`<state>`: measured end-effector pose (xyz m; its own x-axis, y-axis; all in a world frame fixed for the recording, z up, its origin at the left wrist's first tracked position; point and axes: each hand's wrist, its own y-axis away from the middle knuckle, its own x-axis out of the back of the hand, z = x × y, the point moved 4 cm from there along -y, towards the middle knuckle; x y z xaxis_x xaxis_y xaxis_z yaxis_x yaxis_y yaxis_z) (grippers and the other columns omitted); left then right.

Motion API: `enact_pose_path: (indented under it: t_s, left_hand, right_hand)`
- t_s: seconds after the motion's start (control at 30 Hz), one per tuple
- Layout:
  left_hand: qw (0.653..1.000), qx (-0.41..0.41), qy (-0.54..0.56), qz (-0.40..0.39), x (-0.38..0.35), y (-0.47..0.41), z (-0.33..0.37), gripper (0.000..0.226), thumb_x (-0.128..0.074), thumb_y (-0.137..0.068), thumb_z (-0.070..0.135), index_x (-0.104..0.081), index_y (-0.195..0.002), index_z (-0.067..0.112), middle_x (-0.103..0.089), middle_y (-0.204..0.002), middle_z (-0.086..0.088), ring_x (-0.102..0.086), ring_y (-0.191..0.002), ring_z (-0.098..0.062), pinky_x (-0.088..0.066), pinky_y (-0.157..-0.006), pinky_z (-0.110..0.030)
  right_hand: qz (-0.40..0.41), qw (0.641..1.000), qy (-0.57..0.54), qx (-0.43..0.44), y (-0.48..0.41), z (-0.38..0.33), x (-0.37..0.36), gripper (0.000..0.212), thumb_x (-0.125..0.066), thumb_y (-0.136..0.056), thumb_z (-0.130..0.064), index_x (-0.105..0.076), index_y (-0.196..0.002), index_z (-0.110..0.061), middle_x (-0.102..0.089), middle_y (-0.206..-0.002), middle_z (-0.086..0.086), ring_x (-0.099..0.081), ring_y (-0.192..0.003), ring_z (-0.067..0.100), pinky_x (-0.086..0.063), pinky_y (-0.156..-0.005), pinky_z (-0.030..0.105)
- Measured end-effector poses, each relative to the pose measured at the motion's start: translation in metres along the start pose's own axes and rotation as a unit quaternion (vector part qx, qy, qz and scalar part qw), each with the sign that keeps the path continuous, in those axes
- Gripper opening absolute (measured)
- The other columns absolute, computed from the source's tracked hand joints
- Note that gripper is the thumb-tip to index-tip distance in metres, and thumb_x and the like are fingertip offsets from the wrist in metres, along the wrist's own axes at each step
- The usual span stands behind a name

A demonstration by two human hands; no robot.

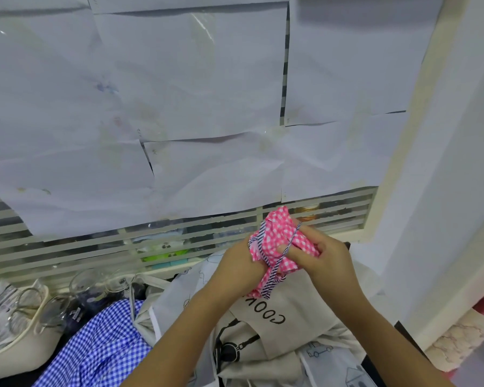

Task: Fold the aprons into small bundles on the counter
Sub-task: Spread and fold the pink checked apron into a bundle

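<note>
L hand [235,262] & R hand [329,256] grip pink apron [275,233], strap [290,243] prob. wound.

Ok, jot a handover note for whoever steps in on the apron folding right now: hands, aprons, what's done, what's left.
Left hand grips the pink checked apron, bunched into a small bundle above the pile.
Right hand holds its other side, fingers at the striped tie running across it.
Done: pink apron nearly bundled; whether the tie is secured cannot be seen.
Left: set it down, then fold the blue gingham apron, the beige printed apron and the pale car-print cloth, lying loose below.
</note>
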<state>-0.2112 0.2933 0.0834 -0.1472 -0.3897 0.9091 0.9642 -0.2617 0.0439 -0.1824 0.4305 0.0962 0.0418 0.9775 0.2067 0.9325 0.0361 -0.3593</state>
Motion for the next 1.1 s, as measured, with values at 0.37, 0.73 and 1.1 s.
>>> enact_pose_path:
  t_s: [0.37,0.73,1.1]
  left_hand:
    - [0.944,-0.110,0.286,0.123,0.025,0.020,-0.001,0.080,-0.059,-0.081,0.017,-0.022,-0.128,0.070,-0.049,-0.133,0.019,-0.057,-0.110,0.000,-0.052,-0.091,-0.025]
    - [0.957,-0.225,0.136,0.121,0.009,0.041,0.006,0.067,-0.042,-0.084,0.026,-0.018,-0.139,0.055,-0.034,-0.142,0.020,-0.045,-0.119,-0.001,-0.041,-0.093,-0.014]
    - [0.976,-0.169,-0.132,0.024,0.011,0.033,0.006,0.052,-0.046,-0.093,0.017,-0.034,-0.143,0.030,-0.036,-0.142,0.009,-0.052,-0.104,-0.013,-0.036,-0.071,-0.022]
  right_hand:
    - [-0.050,0.999,-0.019,-0.005,-0.029,-0.022,0.016,0.052,-0.065,-0.082,0.001,-0.059,-0.126,-0.027,-0.067,-0.092,-0.028,-0.064,-0.085,-0.010,-0.051,-0.068,0.010]
    - [-0.093,0.980,0.150,0.092,-0.006,-0.033,0.025,0.039,-0.052,-0.066,-0.040,-0.072,-0.095,-0.024,-0.068,-0.083,-0.013,-0.060,-0.068,0.007,-0.046,-0.055,0.019]
    - [-0.196,0.980,0.011,0.039,0.021,0.004,0.001,0.054,-0.059,-0.091,-0.007,-0.055,-0.124,-0.049,-0.047,-0.137,-0.027,-0.047,-0.124,-0.007,-0.046,-0.093,0.013]
